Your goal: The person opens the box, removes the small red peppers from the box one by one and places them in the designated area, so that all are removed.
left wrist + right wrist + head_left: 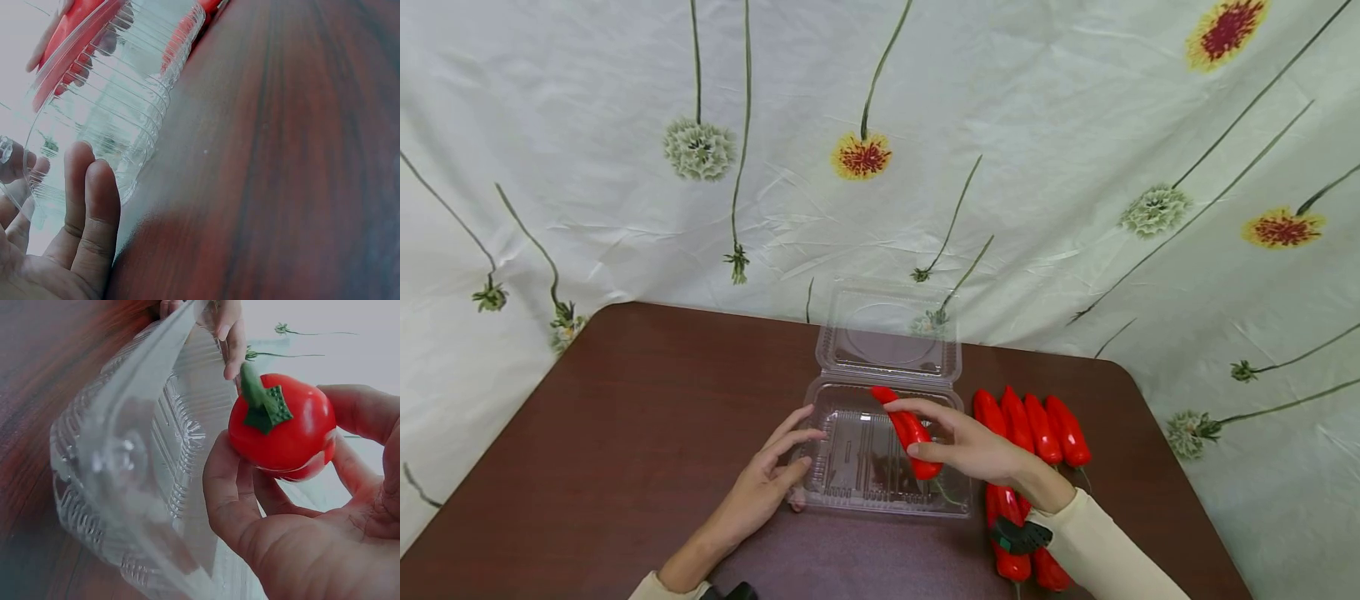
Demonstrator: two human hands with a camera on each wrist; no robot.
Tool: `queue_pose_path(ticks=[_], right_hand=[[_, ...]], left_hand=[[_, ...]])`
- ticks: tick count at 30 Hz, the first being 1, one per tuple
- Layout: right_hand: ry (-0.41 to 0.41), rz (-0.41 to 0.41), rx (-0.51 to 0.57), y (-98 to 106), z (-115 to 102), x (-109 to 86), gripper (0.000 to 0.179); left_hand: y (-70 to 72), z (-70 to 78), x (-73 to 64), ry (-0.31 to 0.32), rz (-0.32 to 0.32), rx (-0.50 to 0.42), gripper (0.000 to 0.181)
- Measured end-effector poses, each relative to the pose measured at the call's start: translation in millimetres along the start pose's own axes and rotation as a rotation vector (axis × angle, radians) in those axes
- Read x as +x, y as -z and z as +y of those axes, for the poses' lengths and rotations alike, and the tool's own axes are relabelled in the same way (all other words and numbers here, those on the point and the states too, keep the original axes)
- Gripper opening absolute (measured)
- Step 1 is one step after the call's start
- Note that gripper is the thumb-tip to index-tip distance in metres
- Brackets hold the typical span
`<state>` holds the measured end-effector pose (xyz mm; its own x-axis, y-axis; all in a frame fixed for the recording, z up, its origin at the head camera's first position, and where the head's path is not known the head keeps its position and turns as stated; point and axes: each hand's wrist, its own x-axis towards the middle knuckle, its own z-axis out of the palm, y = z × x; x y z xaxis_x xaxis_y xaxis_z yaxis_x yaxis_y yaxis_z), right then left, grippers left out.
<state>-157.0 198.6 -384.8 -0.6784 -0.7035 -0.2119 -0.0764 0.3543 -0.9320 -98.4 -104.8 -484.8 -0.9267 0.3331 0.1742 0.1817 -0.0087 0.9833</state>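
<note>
A red chili pepper [908, 433] with a green stem is in my right hand [958, 442], gripped between thumb and fingers above the open clear plastic container [850, 502]. The right wrist view shows the stem end of the pepper [294, 431] toward the camera, over the container's tray. My left hand [767, 483] is at the tray's left side, fingers fairly straight. In the left wrist view two fingers [100, 206] lie against the outer wall of the container [119, 119], while other fingers reach over its rim.
Several red peppers [1063, 429] lie in rows on the brown table [625, 433], right of the container, some partly hidden under the right forearm. The container's hinged lid [887, 333] stands open at the back, near a flower-patterned cloth [1022, 167].
</note>
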Motion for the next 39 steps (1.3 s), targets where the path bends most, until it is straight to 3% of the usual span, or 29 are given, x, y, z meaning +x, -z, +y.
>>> queue_pose_path(ticks=[11, 16, 23, 29, 32, 39], right_hand=[[-0.013, 0.08, -0.019, 9.9, 3.3, -25.9, 0.053], [-0.023, 0.098, 0.03, 13.4, 8.6, -39.5, 0.054], [-0.067, 0.183, -0.002, 17.3, 12.1, -64.8, 0.053], [-0.049, 0.243, 0.052, 25.7, 15.6, -86.0, 0.055], [-0.026, 0.281, 0.049, 28.9, 20.7, -94.8, 0.054], [-0.058, 0.349, 0.069, 34.4, 30.6, -114.5, 0.053]], left_hand=[[0.8, -2.2, 2.6, 0.005, -0.009, 0.011, 0.037], [0.4, -3.1, 2.7, -0.001, -0.013, 0.004, 0.037], [-0.6, -4.3, 2.5, -0.003, -0.017, -0.004, 0.036], [-0.3, -4.0, 3.1, 0.0, -0.013, 0.005, 0.037], [0.4, -3.2, 3.0, 0.013, -0.011, 0.005, 0.036], [3.4, -0.6, 0.7, 0.054, -0.009, -0.024, 0.038]])
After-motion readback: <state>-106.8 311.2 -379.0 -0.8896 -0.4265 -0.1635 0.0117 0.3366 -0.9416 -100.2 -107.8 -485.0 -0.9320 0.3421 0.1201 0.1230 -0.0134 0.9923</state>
